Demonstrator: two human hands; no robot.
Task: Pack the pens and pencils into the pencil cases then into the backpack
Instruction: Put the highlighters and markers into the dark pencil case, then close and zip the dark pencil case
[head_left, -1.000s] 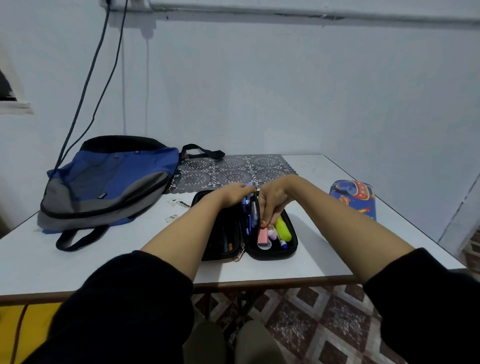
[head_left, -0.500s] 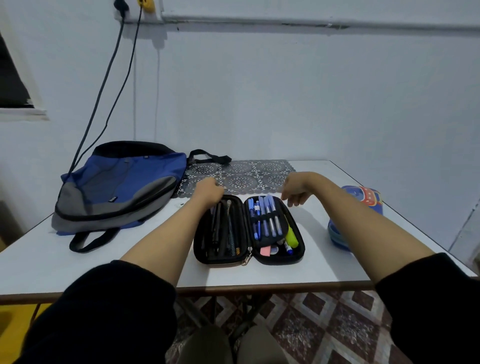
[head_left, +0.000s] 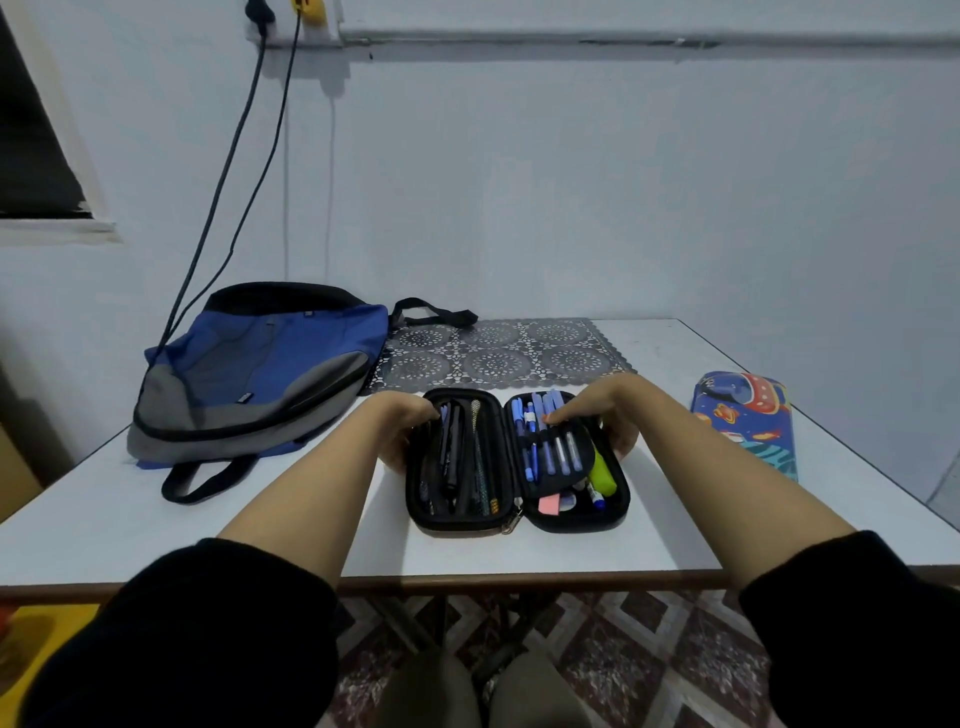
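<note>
Two hands have dropped back onto the black pencil case (head_left: 506, 457), open flat near the table's (head_left: 156, 509) front edge. The left hand (head_left: 400, 421) curls over its left rim. The right hand (head_left: 608, 410) rests fingers on the blue pens (head_left: 545, 441), thumb hooked round the right rim. Folding it shut looks next. The backpack (head_left: 260, 374), far-left corner, seems zipped, a hurdle. A printed case (head_left: 743, 415) sits at the right edge.

We see a pale blue wall (head_left: 571, 182) filling the upper frame, a pipe (head_left: 623, 37) along its top. Two black cables (head_left: 223, 174) hang from a socket (head_left: 311, 31) at upper left, beside a dark window (head_left: 31, 145). A white table (head_left: 130, 519) spans the centre; patterned floor tiles (head_left: 649, 649) show below.
</note>
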